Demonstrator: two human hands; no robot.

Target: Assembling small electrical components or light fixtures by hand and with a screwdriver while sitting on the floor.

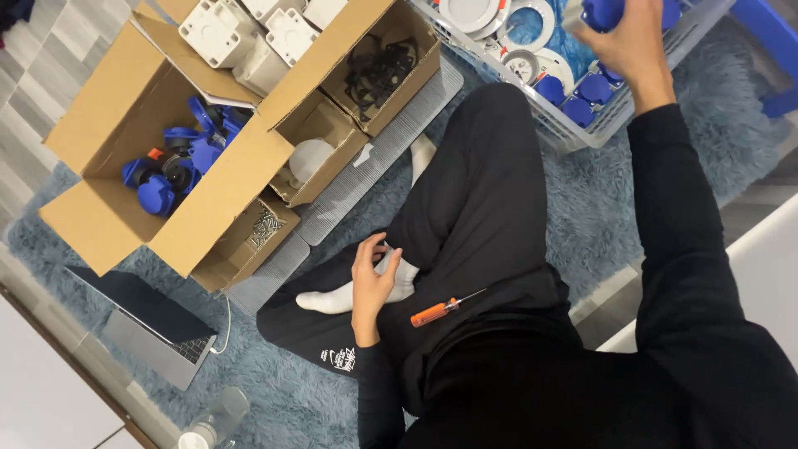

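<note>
I sit cross-legged on a blue shaggy rug (598,208). My right hand (630,43) reaches up over a grey plastic crate (582,133) and is closed around a blue plastic part (603,12). The crate holds several blue caps (573,98) and white rings (532,25). My left hand (371,278) rests on my white-socked foot (332,297), fingers loosely curled, holding nothing. An orange-handled screwdriver (436,311) lies on my black trouser leg, just right of the left hand.
A large cardboard box (108,141) at left holds blue parts (179,162) and white housings (241,37). Smaller boxes beside it hold black rings (378,71), a white dome (312,158) and screws (266,226). A laptop (150,328) and a clear bottle (212,420) lie lower left.
</note>
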